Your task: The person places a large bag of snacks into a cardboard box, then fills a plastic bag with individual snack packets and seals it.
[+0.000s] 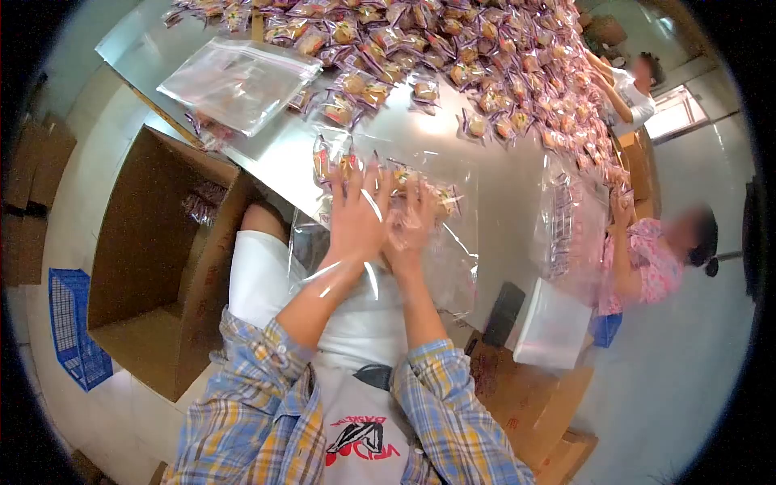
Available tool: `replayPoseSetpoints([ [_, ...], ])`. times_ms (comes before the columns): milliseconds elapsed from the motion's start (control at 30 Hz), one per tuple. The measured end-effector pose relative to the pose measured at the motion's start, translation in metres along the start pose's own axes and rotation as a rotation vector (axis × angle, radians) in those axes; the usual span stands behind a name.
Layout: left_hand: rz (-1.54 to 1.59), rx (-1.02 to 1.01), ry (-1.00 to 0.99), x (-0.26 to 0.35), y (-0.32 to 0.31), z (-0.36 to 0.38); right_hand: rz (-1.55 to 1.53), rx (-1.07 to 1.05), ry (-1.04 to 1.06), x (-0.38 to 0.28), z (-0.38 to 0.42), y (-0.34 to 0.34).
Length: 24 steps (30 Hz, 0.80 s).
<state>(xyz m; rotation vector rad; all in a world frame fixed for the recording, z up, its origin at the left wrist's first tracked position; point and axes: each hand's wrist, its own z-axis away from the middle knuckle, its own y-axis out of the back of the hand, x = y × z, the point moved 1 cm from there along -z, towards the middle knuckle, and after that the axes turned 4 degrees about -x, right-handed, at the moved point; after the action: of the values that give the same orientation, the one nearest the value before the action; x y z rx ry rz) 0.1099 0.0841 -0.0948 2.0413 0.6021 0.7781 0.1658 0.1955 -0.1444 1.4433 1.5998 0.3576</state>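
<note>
Clear plastic film from a large bag (462, 267) lies over both my hands and wrists at the table's near edge. Beneath my fingers is a row of individually wrapped snacks (444, 198) with purple-edged wrappers. My left hand (356, 222) rests on the left part of the row, fingers stretched out and apart. Close beside it, my right hand (411, 222) lies over the right part with its fingers extended forward. Glare on the film hides part of the contact between fingers and packets.
A big heap of wrapped snacks (485, 48) covers the table's far side. Flat clear bags (242, 81) lie at left, more bags (558, 323) at right. An open cardboard box (145, 267) and blue crate (77, 327) stand left. Two people work along the right side.
</note>
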Motion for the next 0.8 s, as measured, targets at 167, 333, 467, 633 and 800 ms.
replayPoseSetpoints([
  [167, -0.076, -0.003, -0.028, -0.041, -0.029, -0.004, -0.101, 0.074, -0.132, -0.001, 0.002, 0.001],
  [333, -0.031, 0.147, -0.081, -0.039, -0.029, -0.005, -0.053, 0.072, -0.069, 0.003, 0.000, -0.001],
  [467, 0.040, 0.083, -0.060, -0.033, -0.034, -0.001, -0.132, 0.053, -0.198, 0.000, -0.004, 0.002],
  [633, -0.022, 0.260, -0.027, -0.034, -0.044, -0.002, -0.093, -0.034, -0.278, -0.001, -0.021, -0.004],
  [800, 0.029, 0.181, 0.094, -0.034, -0.047, -0.003, -0.020, -0.097, -0.405, -0.002, -0.038, 0.001],
])
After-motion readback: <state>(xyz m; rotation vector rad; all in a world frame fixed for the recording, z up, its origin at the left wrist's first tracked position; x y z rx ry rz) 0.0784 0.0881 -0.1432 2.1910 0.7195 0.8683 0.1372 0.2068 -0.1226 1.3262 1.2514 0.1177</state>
